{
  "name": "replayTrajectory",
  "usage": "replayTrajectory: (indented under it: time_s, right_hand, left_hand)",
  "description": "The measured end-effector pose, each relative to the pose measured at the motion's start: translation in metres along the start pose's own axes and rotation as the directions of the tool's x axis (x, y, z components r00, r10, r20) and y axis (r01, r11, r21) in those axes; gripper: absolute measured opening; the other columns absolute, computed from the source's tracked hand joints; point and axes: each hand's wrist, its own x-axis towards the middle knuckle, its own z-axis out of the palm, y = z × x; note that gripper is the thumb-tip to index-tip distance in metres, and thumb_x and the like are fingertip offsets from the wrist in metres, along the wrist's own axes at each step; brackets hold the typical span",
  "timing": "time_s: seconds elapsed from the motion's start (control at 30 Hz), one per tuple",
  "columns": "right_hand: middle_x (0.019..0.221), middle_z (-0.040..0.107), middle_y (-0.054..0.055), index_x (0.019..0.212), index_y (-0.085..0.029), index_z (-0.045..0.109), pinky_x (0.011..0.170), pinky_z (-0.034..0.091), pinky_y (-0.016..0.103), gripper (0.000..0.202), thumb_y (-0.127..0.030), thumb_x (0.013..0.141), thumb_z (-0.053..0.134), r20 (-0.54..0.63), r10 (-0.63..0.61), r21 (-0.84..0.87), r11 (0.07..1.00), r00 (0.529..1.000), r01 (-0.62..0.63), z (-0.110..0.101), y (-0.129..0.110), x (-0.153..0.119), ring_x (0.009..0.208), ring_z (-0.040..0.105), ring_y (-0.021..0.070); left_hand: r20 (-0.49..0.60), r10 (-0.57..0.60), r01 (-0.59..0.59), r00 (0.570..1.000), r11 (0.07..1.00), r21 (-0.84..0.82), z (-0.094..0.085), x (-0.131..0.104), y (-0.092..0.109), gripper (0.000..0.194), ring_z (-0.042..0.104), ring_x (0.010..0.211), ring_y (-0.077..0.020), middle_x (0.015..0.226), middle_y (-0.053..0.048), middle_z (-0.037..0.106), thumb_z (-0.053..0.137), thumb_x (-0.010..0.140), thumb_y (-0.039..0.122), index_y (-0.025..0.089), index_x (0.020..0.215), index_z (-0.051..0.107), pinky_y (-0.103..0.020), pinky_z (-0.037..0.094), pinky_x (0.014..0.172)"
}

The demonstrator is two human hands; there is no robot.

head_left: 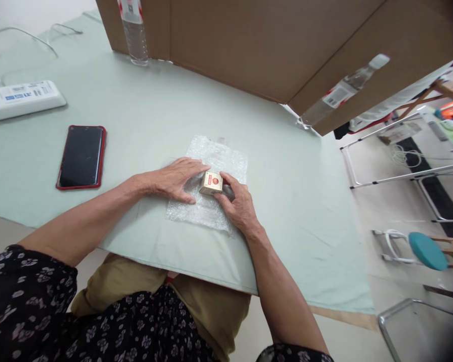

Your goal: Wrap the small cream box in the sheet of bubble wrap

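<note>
Pinching small box (210, 182) with right hand (238, 202): thumb and fingers closed round its right end, box resting on bubble wrap sheet (219, 161), near sheet's middle. Left hand (172, 179) flat, fingers spread and extended, gripping nothing, pressing down left half of sheet, fingertips just beside box's left side; cannot tell if touching it. Sheet lying flat on pale green table cover (143, 110). Left of sheet: phone in red case (81, 157), face up, well apart. Further left of sheet, beyond phone: white power strip (24, 98). Behind sheet: cardboard panels (256, 45) standing on edge, one water bottle (135, 30) up-left, second water bottle (342, 90) up-right against cardboard. Right of sheet, off table: teal stool (426, 250).
</note>
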Motion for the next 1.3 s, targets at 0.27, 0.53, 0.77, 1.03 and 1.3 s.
replayTrajectory:
  time_s: [0.27,0.53,0.77,1.03,1.3]
  right_hand:
    - [0.136,0.068,0.009,0.141,-0.026,0.054,0.105,0.047,0.048,0.054,-0.028,0.089,0.064,-0.009,-0.008,-0.001,1.0,1.0,0.008,0.001,0.002,0.001,0.117,0.067,0.0273]
    - [0.137,0.067,0.009,0.141,-0.025,0.054,0.106,0.047,0.047,0.054,-0.029,0.089,0.065,0.004,-0.014,0.002,1.0,1.0,0.014,0.0,0.002,0.001,0.118,0.067,0.0275]
    - [0.138,0.067,0.008,0.142,-0.027,0.054,0.107,0.047,0.048,0.054,-0.028,0.088,0.064,0.016,-0.007,0.003,1.0,1.0,0.007,-0.001,0.002,0.002,0.119,0.067,0.0271]
    - [0.138,0.066,0.009,0.142,-0.025,0.054,0.107,0.047,0.048,0.055,-0.028,0.088,0.065,0.018,-0.004,0.011,1.0,1.0,0.004,-0.003,0.0,0.002,0.118,0.066,0.0276]
    - [0.141,0.062,0.011,0.142,-0.027,0.051,0.103,0.049,0.051,0.06,-0.036,0.085,0.067,-0.015,0.019,0.103,0.995,1.0,-0.017,-0.01,0.004,0.001,0.115,0.067,0.028]
  left_hand:
    - [-0.007,0.015,-0.015,1.0,1.0,-0.005,0.0,0.0,-0.001,0.101,0.026,0.15,-0.0423,0.163,-0.018,0.033,0.066,0.079,0.068,0.02,0.159,0.025,-0.058,0.02,0.122]
    - [-0.006,0.006,-0.006,1.0,1.0,-0.001,0.001,0.001,-0.001,0.103,0.026,0.15,-0.0419,0.163,-0.019,0.032,0.065,0.078,0.07,0.019,0.158,0.026,-0.059,0.019,0.122]
    - [-0.015,0.026,-0.026,1.0,1.0,-0.013,0.001,0.0,-0.002,0.101,0.026,0.15,-0.039,0.163,-0.015,0.034,0.062,0.079,0.072,0.023,0.158,0.025,-0.054,0.019,0.122]
    - [-0.001,0.009,-0.009,1.0,1.0,-0.004,0.001,0.001,-0.001,0.103,0.025,0.15,-0.0415,0.163,-0.018,0.033,0.063,0.078,0.072,0.02,0.158,0.026,-0.057,0.019,0.123]
    - [-0.007,0.025,-0.025,1.0,1.0,-0.012,0.001,0.001,-0.004,0.099,0.025,0.151,-0.0386,0.163,-0.015,0.033,0.061,0.079,0.073,0.023,0.157,0.027,-0.056,0.019,0.123]
